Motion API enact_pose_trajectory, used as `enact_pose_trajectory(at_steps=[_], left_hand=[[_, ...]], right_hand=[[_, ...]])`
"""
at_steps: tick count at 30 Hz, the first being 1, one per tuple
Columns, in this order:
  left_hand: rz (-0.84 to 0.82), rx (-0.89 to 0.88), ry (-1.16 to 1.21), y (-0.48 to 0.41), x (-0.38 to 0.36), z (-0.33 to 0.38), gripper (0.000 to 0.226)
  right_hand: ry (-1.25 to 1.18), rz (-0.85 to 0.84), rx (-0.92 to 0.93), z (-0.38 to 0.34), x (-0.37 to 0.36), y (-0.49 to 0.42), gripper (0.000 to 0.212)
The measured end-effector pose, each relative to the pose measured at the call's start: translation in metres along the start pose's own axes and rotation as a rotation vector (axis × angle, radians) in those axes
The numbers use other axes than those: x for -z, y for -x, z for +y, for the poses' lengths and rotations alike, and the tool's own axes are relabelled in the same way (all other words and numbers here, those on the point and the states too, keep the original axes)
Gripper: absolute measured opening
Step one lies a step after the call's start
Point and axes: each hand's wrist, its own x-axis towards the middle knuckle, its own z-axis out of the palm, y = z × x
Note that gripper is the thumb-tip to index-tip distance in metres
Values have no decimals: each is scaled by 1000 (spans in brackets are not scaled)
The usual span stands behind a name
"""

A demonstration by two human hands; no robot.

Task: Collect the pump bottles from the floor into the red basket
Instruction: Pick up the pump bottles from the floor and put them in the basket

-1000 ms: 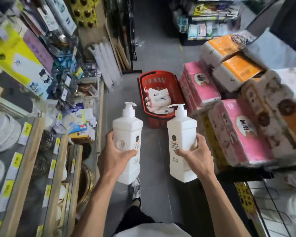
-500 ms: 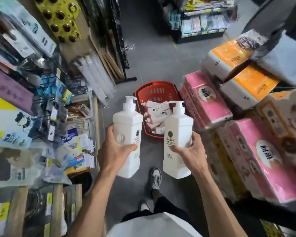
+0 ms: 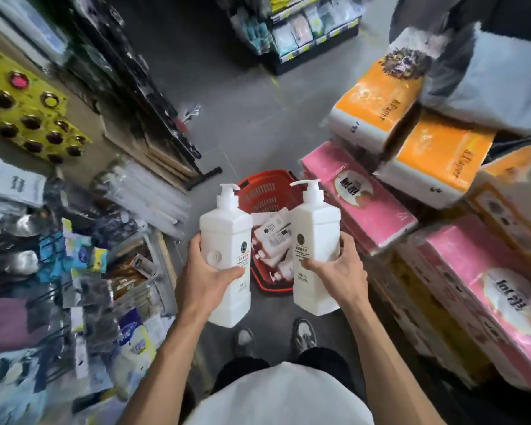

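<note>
Your left grip [image 3: 209, 280] is clamped round the left pump bottle [image 3: 226, 237], your right grip [image 3: 341, 271] round the right pump bottle [image 3: 314, 228], both upright, label print too small to read. Just beyond, between them, the red basket [image 3: 267, 191] sits on the floor [image 3: 242, 124] holding more bottles [image 3: 273, 234]; pink packs [image 3: 359, 204] lie beside it

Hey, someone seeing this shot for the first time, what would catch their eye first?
The two white pump bottles held upright at centre: the left bottle in the left hand, the right bottle in the right hand. Behind them a red basket sits on the floor with more bottles lying inside. Stacked pink packs and orange packs fill the right side.
</note>
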Motion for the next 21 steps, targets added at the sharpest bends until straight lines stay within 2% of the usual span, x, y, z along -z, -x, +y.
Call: enact_pose_trajectory(at_steps=[11,17,21], left_hand=[[-224,-164,-118,-144,-36,49,94],[-433,-260,-227,-257,-67,56,90],[-486,-319,-322,-323,-80,49,93]], right_hand=[[-162,264,-314,-6,-18,-60,87],[-223,449,-468,-19,-72,-80,86],[-247,514,-596,-19,-119,-91,83]])
